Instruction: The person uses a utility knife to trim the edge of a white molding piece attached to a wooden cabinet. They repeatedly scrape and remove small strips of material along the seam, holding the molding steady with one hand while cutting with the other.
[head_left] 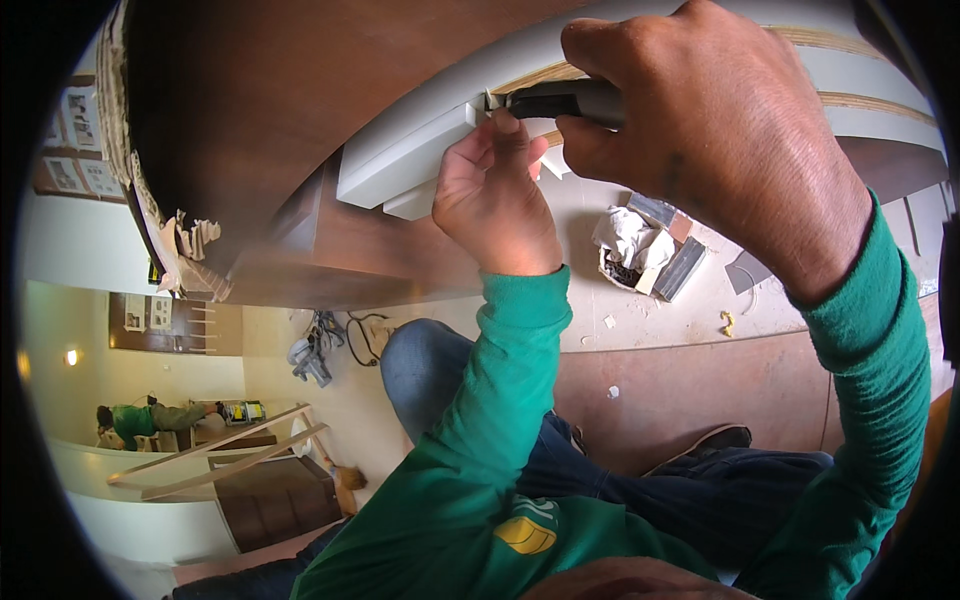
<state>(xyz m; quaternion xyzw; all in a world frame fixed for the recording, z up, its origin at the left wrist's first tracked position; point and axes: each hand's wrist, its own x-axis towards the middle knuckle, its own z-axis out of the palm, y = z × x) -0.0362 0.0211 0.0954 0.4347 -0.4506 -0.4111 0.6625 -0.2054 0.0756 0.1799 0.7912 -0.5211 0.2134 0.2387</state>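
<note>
My right hand (690, 130) is closed around a black hand tool (548, 100), likely a cutter, its metal tip at the end of a white board strip (400, 150) beside plywood-edged white panels (855, 110). My left hand (500, 205) is just below that tip, fingers curled and thumb against the tip or board edge; what its fingers grip is partly hidden. The strip runs along a curved-looking brown wooden surface (300, 60).
A box of offcuts and white cloth (640, 250) sits on the floor, with power tools and cords (310, 355) further left. Torn cardboard (200, 250) edges the brown panel. A co-worker in green (135, 425) works at lower left near leaning wooden battens (210, 460).
</note>
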